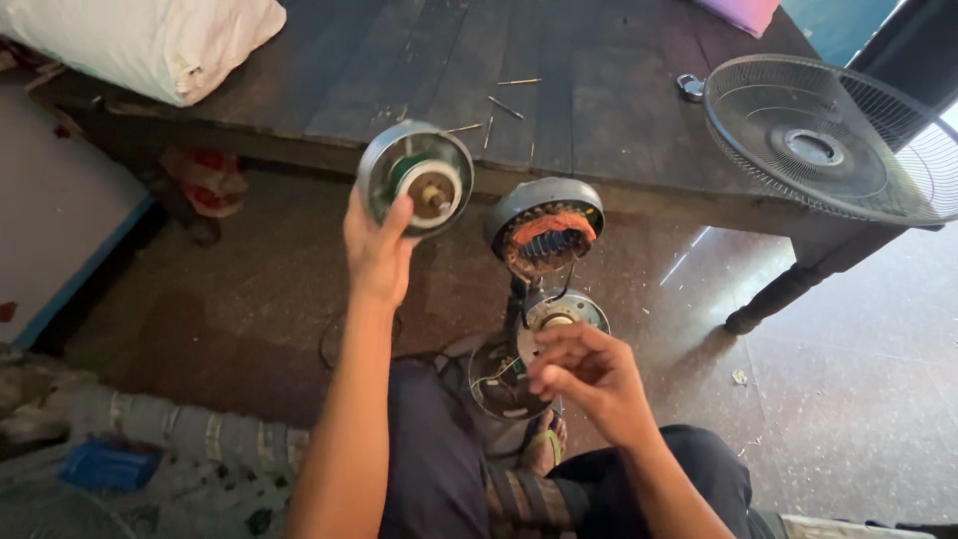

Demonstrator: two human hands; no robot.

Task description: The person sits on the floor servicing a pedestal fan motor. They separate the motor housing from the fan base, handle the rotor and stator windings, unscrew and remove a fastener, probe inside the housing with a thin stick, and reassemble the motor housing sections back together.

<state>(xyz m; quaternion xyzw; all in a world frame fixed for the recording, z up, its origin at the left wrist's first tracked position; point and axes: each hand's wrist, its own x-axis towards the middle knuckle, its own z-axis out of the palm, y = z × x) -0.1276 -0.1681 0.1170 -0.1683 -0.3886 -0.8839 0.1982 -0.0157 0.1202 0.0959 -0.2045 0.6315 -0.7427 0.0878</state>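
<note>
Above the lap, left hand (377, 252) clamps the removed motor cover (415, 178); right hand (589, 377) pinches something small, maybe a screw, near the exposed stator (544, 238); reassembly remains.

Silver motor cap (415, 178) in left hand (375, 250), green and cream inside. Beyond right hand (591, 382): grey housing (545, 225), copper-orange windings (dark core). Table (419, 60) above the hands dark brown. Fan grille (828, 135) up right pale grey. Trousers (439, 469) below navy.
</note>
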